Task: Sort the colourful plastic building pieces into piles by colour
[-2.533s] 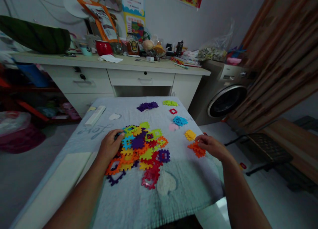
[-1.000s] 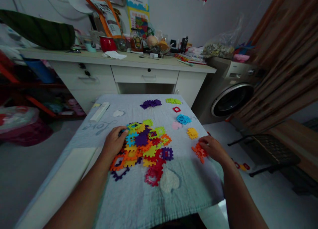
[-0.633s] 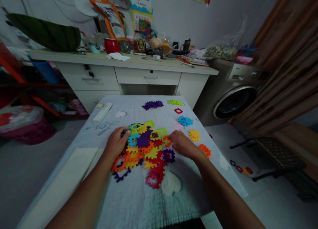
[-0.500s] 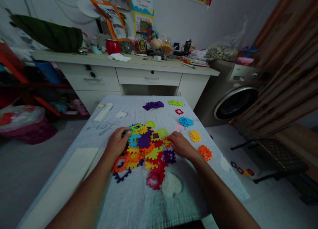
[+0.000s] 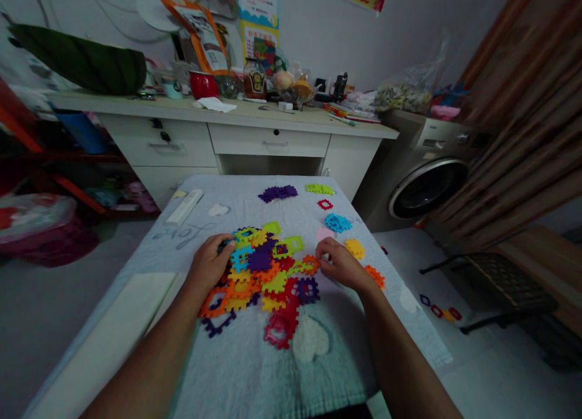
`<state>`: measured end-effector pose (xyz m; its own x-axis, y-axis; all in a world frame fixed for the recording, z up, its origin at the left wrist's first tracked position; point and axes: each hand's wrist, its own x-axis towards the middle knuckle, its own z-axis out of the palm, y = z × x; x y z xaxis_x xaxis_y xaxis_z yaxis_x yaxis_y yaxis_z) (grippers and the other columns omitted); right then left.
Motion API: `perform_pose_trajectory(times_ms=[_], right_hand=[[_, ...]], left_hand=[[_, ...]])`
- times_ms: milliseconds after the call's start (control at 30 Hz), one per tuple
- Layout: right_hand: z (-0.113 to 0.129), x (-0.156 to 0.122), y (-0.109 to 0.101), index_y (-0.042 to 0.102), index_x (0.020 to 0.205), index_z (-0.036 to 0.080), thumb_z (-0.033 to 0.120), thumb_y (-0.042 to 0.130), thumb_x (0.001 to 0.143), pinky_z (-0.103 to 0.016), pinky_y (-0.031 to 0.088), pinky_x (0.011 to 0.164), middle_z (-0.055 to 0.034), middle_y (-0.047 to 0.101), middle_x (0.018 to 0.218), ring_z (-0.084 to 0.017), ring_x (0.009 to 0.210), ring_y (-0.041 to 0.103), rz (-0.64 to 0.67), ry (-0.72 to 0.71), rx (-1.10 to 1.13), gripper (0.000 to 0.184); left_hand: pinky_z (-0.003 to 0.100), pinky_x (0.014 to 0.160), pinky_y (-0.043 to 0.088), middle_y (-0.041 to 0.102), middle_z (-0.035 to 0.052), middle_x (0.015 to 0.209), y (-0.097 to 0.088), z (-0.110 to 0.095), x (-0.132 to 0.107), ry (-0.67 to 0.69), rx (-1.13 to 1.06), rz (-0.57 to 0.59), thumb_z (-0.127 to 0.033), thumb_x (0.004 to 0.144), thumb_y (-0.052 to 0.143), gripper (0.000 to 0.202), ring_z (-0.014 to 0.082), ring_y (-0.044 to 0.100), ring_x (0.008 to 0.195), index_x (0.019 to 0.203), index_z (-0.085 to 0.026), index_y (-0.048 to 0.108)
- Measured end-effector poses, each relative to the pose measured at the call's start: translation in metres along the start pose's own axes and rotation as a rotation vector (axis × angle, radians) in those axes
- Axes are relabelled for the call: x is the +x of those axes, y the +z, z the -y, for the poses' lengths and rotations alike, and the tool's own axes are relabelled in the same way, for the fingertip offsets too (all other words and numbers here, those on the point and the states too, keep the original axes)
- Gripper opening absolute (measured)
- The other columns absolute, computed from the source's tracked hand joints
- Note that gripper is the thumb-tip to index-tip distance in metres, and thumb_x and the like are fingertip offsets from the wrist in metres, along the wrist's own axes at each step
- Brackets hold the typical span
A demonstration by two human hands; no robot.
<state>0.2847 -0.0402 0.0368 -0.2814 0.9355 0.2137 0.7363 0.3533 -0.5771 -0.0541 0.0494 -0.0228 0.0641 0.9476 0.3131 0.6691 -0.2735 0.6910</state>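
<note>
At the bench's middle, the mixed pile is apparently steadied by the left hand; apart, the right hand is placed at an orange piece; neither grip can be told. Near the right edge, single-colour piles are set, seemingly for separating colours.

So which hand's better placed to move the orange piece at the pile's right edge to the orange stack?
Probably the right hand: it is right beside that orange piece, and the orange stack lies on that same side. The left hand is across the pile, at its left edge.
</note>
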Motion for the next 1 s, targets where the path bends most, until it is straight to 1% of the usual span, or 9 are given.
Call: perform_pose_trajectory(times_ms=[67, 200, 333, 500, 700, 767, 833, 933, 1000], right_hand=[[-0.005, -0.001, -0.004, 0.059, 0.079, 0.017, 0.007, 0.052, 0.072, -0.025, 0.041, 0.071, -0.0031, 0.059, 0.086, -0.014, 0.078, 0.054, -0.049, 0.042, 0.037, 0.015], [-0.021, -0.005, -0.013, 0.06, 0.08, 0.018, 0.014, 0.05, 0.074, -0.023, 0.038, 0.063, 0.0004, 0.058, 0.075, -0.012, 0.067, 0.051, -0.185, 0.192, 0.059, 0.012], [-0.036, -0.01, -0.021, 0.061, 0.08, 0.019, 0.023, 0.049, 0.079, -0.023, 0.036, 0.06, 0.0018, 0.057, 0.068, -0.013, 0.063, 0.051, -0.253, 0.291, 0.058, 0.012], [-0.039, -0.013, -0.029, 0.065, 0.079, 0.018, 0.028, 0.045, 0.083, -0.025, 0.039, 0.065, -0.0027, 0.066, 0.074, -0.016, 0.069, 0.057, -0.305, 0.366, -0.078, 0.022], [-0.047, -0.016, -0.032, 0.068, 0.075, 0.019, 0.021, 0.045, 0.081, -0.025, 0.038, 0.063, -0.0047, 0.068, 0.072, -0.017, 0.068, 0.059, -0.331, 0.522, -0.327, 0.024], [-0.05, -0.016, -0.031, 0.069, 0.078, 0.019, 0.021, 0.046, 0.082, -0.026, 0.038, 0.064, -0.0064, 0.069, 0.076, -0.017, 0.07, 0.06, -0.35, 0.583, -0.398, 0.023], [-0.051, -0.016, -0.031, 0.07, 0.088, 0.017, 0.024, 0.049, 0.084, -0.028, 0.04, 0.066, -0.0088, 0.07, 0.082, -0.019, 0.072, 0.06, -0.391, 0.628, -0.426, 0.023], [-0.046, -0.014, -0.031, 0.068, 0.102, 0.013, 0.027, 0.05, 0.086, -0.031, 0.043, 0.074, -0.0111, 0.068, 0.089, -0.021, 0.08, 0.06, -0.453, 0.597, -0.396, 0.028], [-0.039, -0.012, -0.029, 0.066, 0.103, 0.013, 0.025, 0.051, 0.085, -0.032, 0.043, 0.08, -0.0101, 0.067, 0.092, -0.021, 0.084, 0.06, -0.41, 0.474, -0.332, 0.027]], left_hand=[[0.037, 0.099, 0.045, 0.067, 0.006, 0.108, 0.0, 0.001, 0.0, 0.003, 0.006, 0.0, -0.052, 0.084, 0.045, 0.04, 0.0238, 0.061, 0.104, 0.101, -0.022, 0.065], [0.037, 0.098, 0.045, 0.066, 0.0062, 0.108, -0.001, 0.001, 0.0, -0.003, 0.001, 0.005, -0.052, 0.084, 0.045, 0.04, 0.0238, 0.061, 0.104, 0.101, -0.022, 0.065], [0.037, 0.098, 0.046, 0.067, 0.0061, 0.108, -0.002, -0.002, 0.0, -0.012, 0.0, 0.005, -0.053, 0.083, 0.045, 0.041, 0.0238, 0.061, 0.103, 0.101, -0.021, 0.065], [0.037, 0.097, 0.046, 0.067, 0.0059, 0.107, -0.002, -0.003, -0.001, -0.017, 0.001, 0.003, -0.052, 0.083, 0.046, 0.041, 0.0236, 0.062, 0.102, 0.101, -0.021, 0.066], [0.037, 0.097, 0.046, 0.067, 0.0057, 0.108, -0.001, 0.001, 0.0, -0.009, -0.006, 0.007, -0.052, 0.084, 0.046, 0.04, 0.0237, 0.061, 0.102, 0.102, -0.022, 0.065], [0.037, 0.098, 0.045, 0.066, 0.0059, 0.108, -0.001, 0.002, 0.0, -0.01, -0.004, 0.013, -0.052, 0.084, 0.046, 0.04, 0.0237, 0.061, 0.103, 0.103, -0.022, 0.065], [0.037, 0.099, 0.045, 0.066, 0.0061, 0.109, 0.0, 0.003, 0.0, -0.007, -0.004, 0.015, -0.051, 0.084, 0.045, 0.04, 0.0236, 0.06, 0.104, 0.103, -0.022, 0.065], [0.037, 0.099, 0.044, 0.066, 0.0063, 0.11, 0.0, 0.004, 0.0, 0.001, -0.003, 0.012, -0.052, 0.085, 0.045, 0.04, 0.0237, 0.06, 0.105, 0.103, -0.022, 0.065], [0.037, 0.099, 0.044, 0.066, 0.0063, 0.109, 0.001, 0.005, 0.0, 0.006, 0.002, 0.011, -0.052, 0.084, 0.045, 0.041, 0.0236, 0.06, 0.105, 0.103, -0.022, 0.065]])
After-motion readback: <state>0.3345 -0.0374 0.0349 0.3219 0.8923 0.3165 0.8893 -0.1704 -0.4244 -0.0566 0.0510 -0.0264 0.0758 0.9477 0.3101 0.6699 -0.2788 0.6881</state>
